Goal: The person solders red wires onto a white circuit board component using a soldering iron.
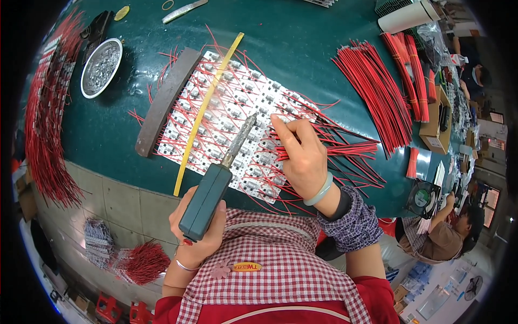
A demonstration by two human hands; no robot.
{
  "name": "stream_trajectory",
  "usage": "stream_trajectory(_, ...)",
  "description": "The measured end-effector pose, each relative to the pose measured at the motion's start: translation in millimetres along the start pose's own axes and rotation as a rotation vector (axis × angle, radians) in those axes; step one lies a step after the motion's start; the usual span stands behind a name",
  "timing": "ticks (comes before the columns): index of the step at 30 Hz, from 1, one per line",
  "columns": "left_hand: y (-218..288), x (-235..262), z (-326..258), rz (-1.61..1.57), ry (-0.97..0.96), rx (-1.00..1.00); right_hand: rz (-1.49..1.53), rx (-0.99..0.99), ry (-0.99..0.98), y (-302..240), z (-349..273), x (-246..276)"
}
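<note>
My left hand [209,244] is wrapped round the dark green handle of a soldering iron [203,201]. Its long, crusted metal tip slants up over a white panel of small circuit boards [260,141]. Close to the tip, my right hand [305,156] reaches over the panel's right side, fingers bent together in a pinch; what lies between them is hidden. Red and black wires [353,154] pass beneath this hand and fan out to its right. Across the panel's left part runs a yellow strip [208,102], and a dark curved-looking bar [166,105] lies along the left edge.
A white bowl of greyish bits [101,67] and wired boards [51,113] are at the left of the green table [259,32]. Red wire bundles [375,97], a white cylinder [408,17], a cardboard box [436,121] and a small fan [422,197] stand right. A co-worker [450,235] sits at right.
</note>
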State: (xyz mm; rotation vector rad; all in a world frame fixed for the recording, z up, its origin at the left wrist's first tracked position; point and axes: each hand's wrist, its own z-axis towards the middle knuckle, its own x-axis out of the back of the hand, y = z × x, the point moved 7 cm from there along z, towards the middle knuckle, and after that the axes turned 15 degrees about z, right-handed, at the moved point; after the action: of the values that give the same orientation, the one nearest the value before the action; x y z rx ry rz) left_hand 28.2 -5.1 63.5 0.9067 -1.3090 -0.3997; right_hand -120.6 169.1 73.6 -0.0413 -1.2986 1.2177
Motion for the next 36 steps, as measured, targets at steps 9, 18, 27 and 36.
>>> stream_trajectory(9,-4.1,0.1,-2.7,0.016,-0.021,0.004,0.022,-0.029,0.031,-1.6,-1.4,-4.6)
stream_trajectory(18,6.9,4.2,2.5,0.041,-0.031,-0.032,0.035,0.003,0.024,-3.4,-2.5,-4.2)
stream_trajectory(27,13.5,4.3,5.0,0.003,-0.008,-0.082,0.043,0.021,0.011,-7.0,-1.1,-5.2)
stream_trajectory(36,10.1,0.2,6.9,-0.055,-0.056,-0.015,0.014,0.014,0.005,-8.0,-1.0,-8.1)
